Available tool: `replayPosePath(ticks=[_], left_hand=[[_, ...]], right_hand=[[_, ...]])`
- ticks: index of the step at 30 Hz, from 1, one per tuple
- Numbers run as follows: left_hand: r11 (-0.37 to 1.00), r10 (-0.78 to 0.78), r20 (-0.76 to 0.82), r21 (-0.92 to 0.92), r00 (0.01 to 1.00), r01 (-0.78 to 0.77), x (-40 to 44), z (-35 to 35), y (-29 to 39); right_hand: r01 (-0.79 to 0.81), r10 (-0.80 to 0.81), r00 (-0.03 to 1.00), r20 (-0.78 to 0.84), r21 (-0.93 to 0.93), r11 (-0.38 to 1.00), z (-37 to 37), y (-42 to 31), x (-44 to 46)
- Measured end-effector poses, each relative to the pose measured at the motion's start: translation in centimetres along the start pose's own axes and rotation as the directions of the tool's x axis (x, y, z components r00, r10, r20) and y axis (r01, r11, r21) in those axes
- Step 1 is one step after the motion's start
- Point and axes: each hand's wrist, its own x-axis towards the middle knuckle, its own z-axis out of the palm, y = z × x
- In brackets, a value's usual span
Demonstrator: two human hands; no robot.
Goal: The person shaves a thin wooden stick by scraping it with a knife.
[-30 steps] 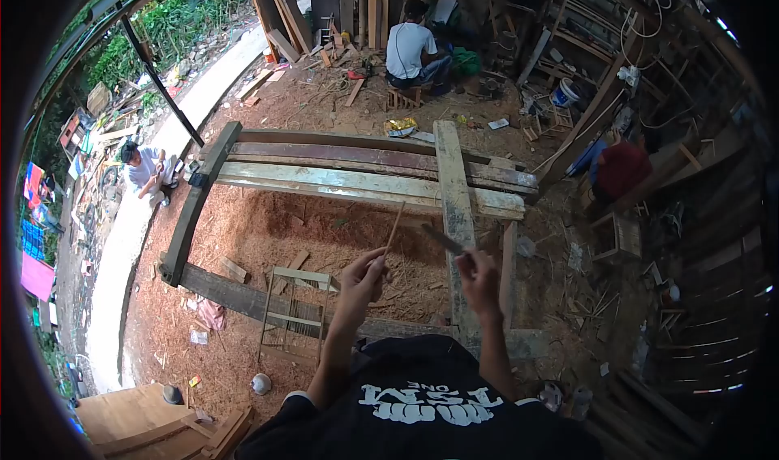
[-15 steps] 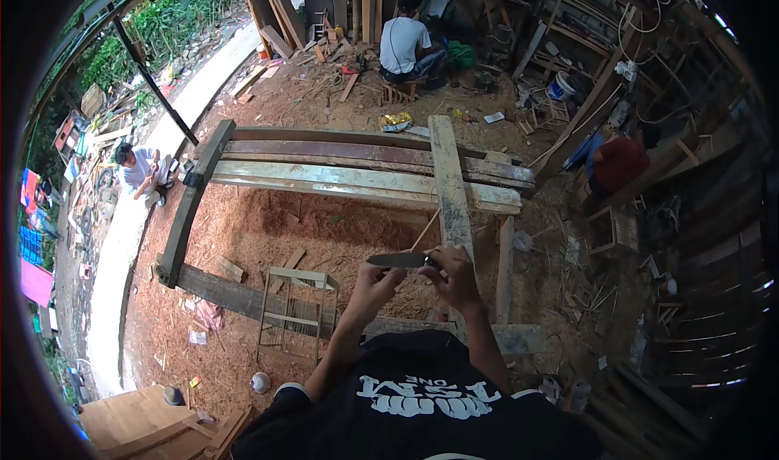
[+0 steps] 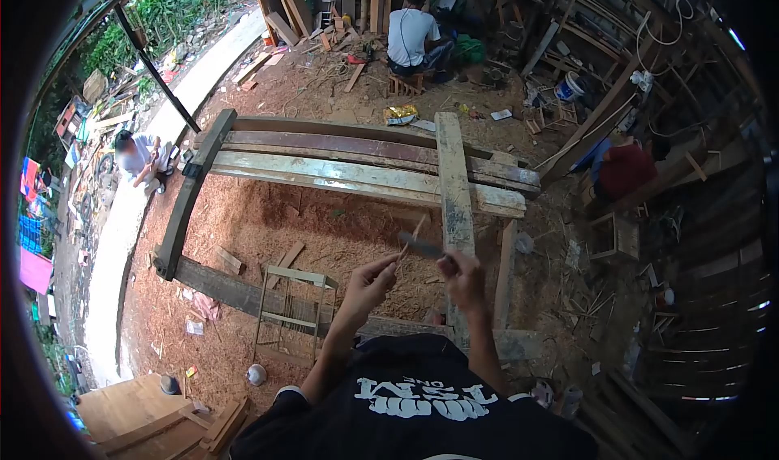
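My left hand (image 3: pixel 369 285) pinches the lower end of a thin wooden stick (image 3: pixel 419 228), which points up and away from me. In my right hand (image 3: pixel 465 282) is a knife (image 3: pixel 423 245), its dark blade directed left and lying across the stick, slightly blurred. Whether the blade touches the stick is hard to tell. Both hands are above the shavings-covered ground, in front of a bench of long planks (image 3: pixel 324 170). A pale crosswise board (image 3: pixel 455 192) lies just beyond my right hand.
A small wooden frame (image 3: pixel 292 322) stands left of my left arm. One person in a white shirt (image 3: pixel 408 38) sits beyond the bench, another person (image 3: pixel 139 160) is at the left, and a person in red (image 3: pixel 626 170) is at the right. A stool (image 3: pixel 614 238) stands right.
Half a second ago the blade was level near my left fingers; it is now farther out along the stick. My right hand has shifted slightly right and down, and the stick stands more upright.
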Motion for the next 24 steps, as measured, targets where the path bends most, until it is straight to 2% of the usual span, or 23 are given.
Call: replayPosePath(ticks=[1, 2, 4, 7, 8, 12, 14, 16, 19, 22, 24], left_hand=[[1.000, 0.020, 0.006, 0.017, 1.000, -0.021, 0.5, 0.0, -0.3], [0.989, -0.017, 0.013, 0.145, 1.000, 0.015, 1.0, -0.2, -0.7], [0.992, -0.020, 0.037, 0.123, 0.999, 0.015, 1.5, 0.1, -0.6], [0.983, 0.015, 0.076, 0.180, 0.997, -0.028, 2.0, 0.1, 0.0], [0.979, 0.026, 0.075, 0.201, 0.997, -0.041, 2.1, 0.3, 0.0], [0.948, 0.070, 0.064, 0.307, 0.995, -0.087, 3.0, 0.1, 1.0], [0.967, -0.027, 0.036, 0.253, 0.999, 0.017, 2.1, -1.4, 1.9], [0.959, -0.069, -0.042, 0.271, 0.997, 0.078, 1.2, -3.8, 1.6], [0.992, -0.126, -0.121, -0.006, 0.985, 0.126, 1.7, -3.8, 1.1], [0.997, -0.024, -0.061, -0.079, 0.998, 0.019, 3.3, -1.3, 1.5], [0.994, 0.032, -0.026, -0.102, 0.999, -0.035, 3.6, -0.1, 2.1]], right_hand=[[0.062, -0.062, 0.998, 0.015, 0.016, 0.998, 0.8, -0.6, 0.3], [0.117, -0.117, 0.993, 0.028, 0.033, 0.993, 1.5, -1.4, 0.2], [0.194, -0.194, 0.981, -0.014, 0.047, 0.980, 2.2, -1.5, 0.5], [0.134, -0.140, 0.990, -0.030, -0.148, 0.980, 1.0, 0.7, 2.9], [0.240, -0.256, 0.966, -0.038, -0.237, 0.942, 0.2, 1.2, 4.1], [0.322, -0.370, 0.919, -0.137, -0.283, 0.904, -0.6, 1.8, 6.0], [0.012, -0.071, 0.951, -0.302, -0.193, 0.981, -1.3, 6.4, 6.2], [-0.229, 0.167, 0.854, -0.493, -0.067, 0.971, -5.0, 10.7, 6.8], [0.000, -0.079, 0.939, -0.335, -0.228, 0.974, -5.8, 7.0, 6.3], [0.072, -0.093, 0.968, -0.233, -0.100, 0.992, -1.9, 3.1, 4.5], [0.080, -0.075, 0.994, -0.074, 0.075, 0.994, 0.0, 0.4, 3.3]])
